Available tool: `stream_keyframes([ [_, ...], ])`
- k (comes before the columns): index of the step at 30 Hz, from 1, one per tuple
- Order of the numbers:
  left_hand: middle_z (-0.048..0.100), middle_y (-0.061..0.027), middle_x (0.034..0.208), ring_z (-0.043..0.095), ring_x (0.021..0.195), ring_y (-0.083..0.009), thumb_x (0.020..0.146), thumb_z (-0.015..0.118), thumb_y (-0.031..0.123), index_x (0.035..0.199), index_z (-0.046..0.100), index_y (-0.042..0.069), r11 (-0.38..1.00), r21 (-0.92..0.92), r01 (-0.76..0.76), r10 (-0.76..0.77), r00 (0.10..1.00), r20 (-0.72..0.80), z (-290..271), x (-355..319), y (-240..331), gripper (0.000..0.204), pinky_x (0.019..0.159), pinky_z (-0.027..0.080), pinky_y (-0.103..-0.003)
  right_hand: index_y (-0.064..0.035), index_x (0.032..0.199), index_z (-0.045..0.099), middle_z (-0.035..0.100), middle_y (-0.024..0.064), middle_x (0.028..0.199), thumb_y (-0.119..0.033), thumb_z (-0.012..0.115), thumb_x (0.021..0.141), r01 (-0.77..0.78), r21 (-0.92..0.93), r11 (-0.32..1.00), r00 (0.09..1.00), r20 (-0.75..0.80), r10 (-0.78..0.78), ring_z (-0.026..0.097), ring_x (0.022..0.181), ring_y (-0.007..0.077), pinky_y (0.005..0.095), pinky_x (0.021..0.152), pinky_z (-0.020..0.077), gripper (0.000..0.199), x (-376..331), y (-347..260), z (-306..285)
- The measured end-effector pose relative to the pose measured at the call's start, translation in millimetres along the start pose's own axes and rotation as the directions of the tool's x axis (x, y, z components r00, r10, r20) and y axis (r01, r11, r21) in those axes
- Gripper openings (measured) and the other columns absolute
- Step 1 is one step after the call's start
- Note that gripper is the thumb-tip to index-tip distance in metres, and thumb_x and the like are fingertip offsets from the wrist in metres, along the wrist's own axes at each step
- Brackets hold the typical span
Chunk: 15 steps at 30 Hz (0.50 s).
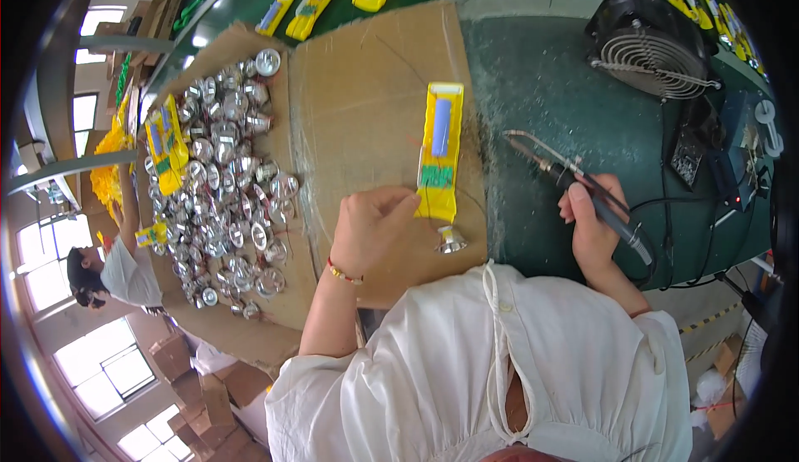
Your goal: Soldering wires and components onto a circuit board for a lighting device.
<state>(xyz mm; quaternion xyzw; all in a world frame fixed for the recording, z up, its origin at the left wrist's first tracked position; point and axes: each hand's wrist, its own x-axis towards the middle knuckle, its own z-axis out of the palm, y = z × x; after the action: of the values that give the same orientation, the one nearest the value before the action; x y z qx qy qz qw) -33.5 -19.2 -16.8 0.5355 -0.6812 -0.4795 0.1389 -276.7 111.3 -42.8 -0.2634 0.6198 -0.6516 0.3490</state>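
Note:
A yellow plastic housing (429, 156) lies lengthwise on the cardboard, with a blue-violet cylindrical battery (440, 127) and a green circuit board (437, 177) in it. My left hand (370, 225) is closed in a pinch at the housing's lower left edge; what its fingertips hold, if anything, is hidden. Just below the housing sits a small silver reflector lamp cup (450, 239), thin wires beside it. In my right hand (595, 221) is a soldering iron (570, 181), gripped by its handle. Its tip points up and left, apart from the housing.
Many silver reflector cups (237, 150) are heaped on cardboard at left, a yellow housing (167, 146) on top. A black fan (653, 46) with a wire guard stands at far right, near a soldering station (724, 183) and cables. More yellow housings (320, 2) line the far side. Another person (116, 266) works at left.

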Motion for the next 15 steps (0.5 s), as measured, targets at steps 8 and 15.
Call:
stream_keyframes([
  [8, 0.062, -0.005, 0.07, 0.057, 0.052, -0.0096, 0.071, 0.072, 0.016, 0.079, 0.066, 0.002, 0.969, 0.175, -0.174, 0.217, 0.939, -0.268, 19.4, -31.1, -0.7, 0.017, 0.049, 0.045, -0.022, 0.0017, 0.089, 0.051, 0.058, 0.0083, 0.067, -0.01, 0.06, 0.083, 0.07, -0.021, 0.997, 0.996, 0.058, -0.069, 0.053, 0.055, 0.009, 0.0204, 0.049, 0.0432, 0.016, -7.8, 1.3, 8.1],
  [15, 0.063, -0.0058, 0.071, 0.06, 0.053, -0.0138, 0.072, 0.07, 0.012, 0.079, 0.065, 0.003, 0.966, 0.198, -0.169, 0.234, 0.897, -0.376, 32.8, -25.4, -11.8, 0.012, 0.05, 0.046, -0.024, 0.0019, 0.089, 0.051, 0.059, 0.0091, 0.067, -0.011, 0.062, 0.082, 0.08, -0.05, 0.995, 0.995, 0.07, -0.077, 0.055, 0.056, 0.0096, 0.0209, 0.05, 0.0443, 0.018, -27.5, -5.5, 9.5],
])
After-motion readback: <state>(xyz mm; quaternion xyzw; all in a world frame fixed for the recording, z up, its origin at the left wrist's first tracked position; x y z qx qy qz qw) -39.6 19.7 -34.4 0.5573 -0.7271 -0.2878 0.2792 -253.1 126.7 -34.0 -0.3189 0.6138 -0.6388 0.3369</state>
